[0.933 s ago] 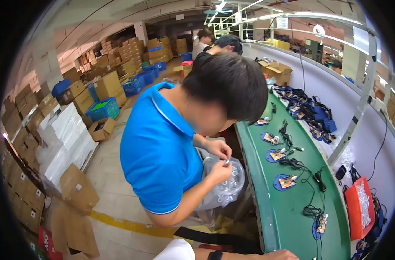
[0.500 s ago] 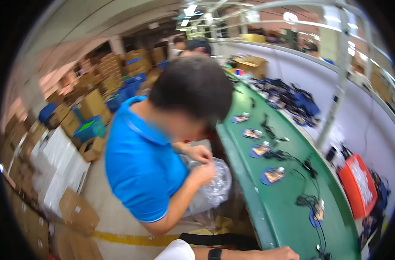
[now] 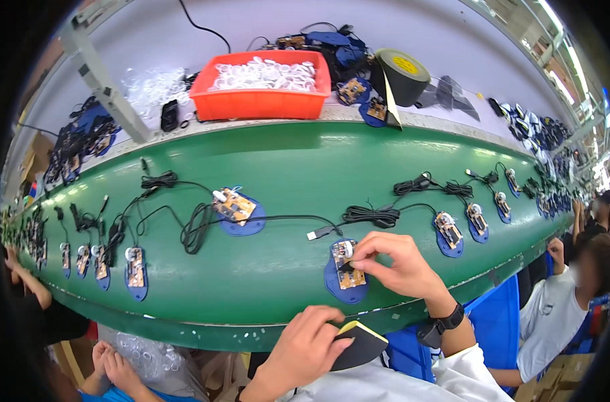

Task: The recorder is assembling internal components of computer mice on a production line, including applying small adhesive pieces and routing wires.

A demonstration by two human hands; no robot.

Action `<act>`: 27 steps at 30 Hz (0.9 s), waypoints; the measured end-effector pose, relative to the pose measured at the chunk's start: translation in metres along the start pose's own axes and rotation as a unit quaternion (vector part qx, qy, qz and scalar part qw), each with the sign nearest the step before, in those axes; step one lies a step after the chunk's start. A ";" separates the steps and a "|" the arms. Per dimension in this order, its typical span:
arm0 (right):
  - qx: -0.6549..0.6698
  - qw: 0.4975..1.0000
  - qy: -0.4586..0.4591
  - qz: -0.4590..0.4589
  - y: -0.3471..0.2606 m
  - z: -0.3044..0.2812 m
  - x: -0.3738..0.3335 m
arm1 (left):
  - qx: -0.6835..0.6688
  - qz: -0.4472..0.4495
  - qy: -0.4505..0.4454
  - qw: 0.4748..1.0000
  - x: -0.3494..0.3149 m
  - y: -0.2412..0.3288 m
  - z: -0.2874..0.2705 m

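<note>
My right hand [image 3: 400,265] reaches over the green belt, thumb and fingertips pinched on a small black piece [image 3: 346,266]. That piece touches a tan circuit board [image 3: 352,280], which lies on a blue oval mouse base [image 3: 333,285]. A white wheel shows at the board's upper end. Close to the belt's near edge, my left hand [image 3: 303,350] grips a black sheet [image 3: 358,350] with yellow backing showing along its bent edge. A coiled black cable [image 3: 372,216] lies just beyond the board. Another mouse base [image 3: 245,224] with its board sits to the left.
More boards on blue bases [image 3: 449,234] line the green belt [image 3: 278,275] both ways. On the far ledge stand a red bin [image 3: 258,104] of white rings and a black tape roll [image 3: 405,77]. Co-workers' hands [image 3: 114,367] are at lower left; another person [image 3: 553,321] sits at right.
My view has swung right, from the co-worker in blue to the belt in front of me. Both my hands now show, with the black sheet and small black piece.
</note>
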State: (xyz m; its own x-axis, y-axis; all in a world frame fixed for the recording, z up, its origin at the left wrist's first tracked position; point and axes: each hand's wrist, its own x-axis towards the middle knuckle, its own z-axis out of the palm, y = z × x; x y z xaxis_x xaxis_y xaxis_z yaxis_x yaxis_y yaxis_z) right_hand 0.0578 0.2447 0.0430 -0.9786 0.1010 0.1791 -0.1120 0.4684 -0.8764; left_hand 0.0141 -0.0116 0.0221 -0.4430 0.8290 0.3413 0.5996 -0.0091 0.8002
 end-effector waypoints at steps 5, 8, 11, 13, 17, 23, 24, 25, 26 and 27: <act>-0.019 0.997 -0.077 0.024 0.006 -0.007 -0.009 | 0.164 0.051 -0.052 0.984 0.007 -0.006 0.014; -0.012 0.995 -0.089 0.037 0.007 -0.001 -0.007 | 0.242 0.009 -0.059 0.968 0.005 -0.013 0.002; -0.003 0.996 -0.066 0.063 0.006 0.009 -0.002 | 0.247 0.013 -0.051 0.968 0.003 -0.017 -0.006; -0.002 0.994 -0.062 0.085 0.002 0.016 -0.001 | 0.246 0.018 -0.056 0.967 0.004 -0.017 -0.007; -0.037 0.995 -0.063 0.075 0.001 0.020 0.002 | 0.215 0.042 -0.054 0.974 0.006 -0.020 -0.005; -0.057 0.994 -0.069 0.062 0.002 0.020 0.004 | 0.161 0.053 -0.045 0.985 0.009 -0.023 -0.008; -0.057 0.994 -0.069 0.063 0.002 0.019 0.004 | 0.147 0.055 -0.045 0.987 0.010 -0.023 -0.009; -0.056 0.993 -0.077 0.069 0.002 0.019 0.004 | 0.133 0.056 -0.045 0.989 0.011 -0.024 -0.010; -0.055 0.992 -0.086 0.076 0.001 0.018 0.003 | 0.131 0.057 -0.046 0.989 0.011 -0.024 -0.010; -0.055 0.992 -0.085 0.078 0.001 0.017 0.003 | 0.121 0.059 -0.048 0.990 0.012 -0.023 -0.010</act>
State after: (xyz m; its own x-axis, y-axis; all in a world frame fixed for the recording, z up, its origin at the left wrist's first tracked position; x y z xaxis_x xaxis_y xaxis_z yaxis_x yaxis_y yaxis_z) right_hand 0.0520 0.2303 0.0348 -0.9986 0.0349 -0.0399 0.0526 0.5532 -0.8314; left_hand -0.0112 -0.0070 0.0125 -0.3024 0.8792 0.3682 0.7901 0.0152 0.6128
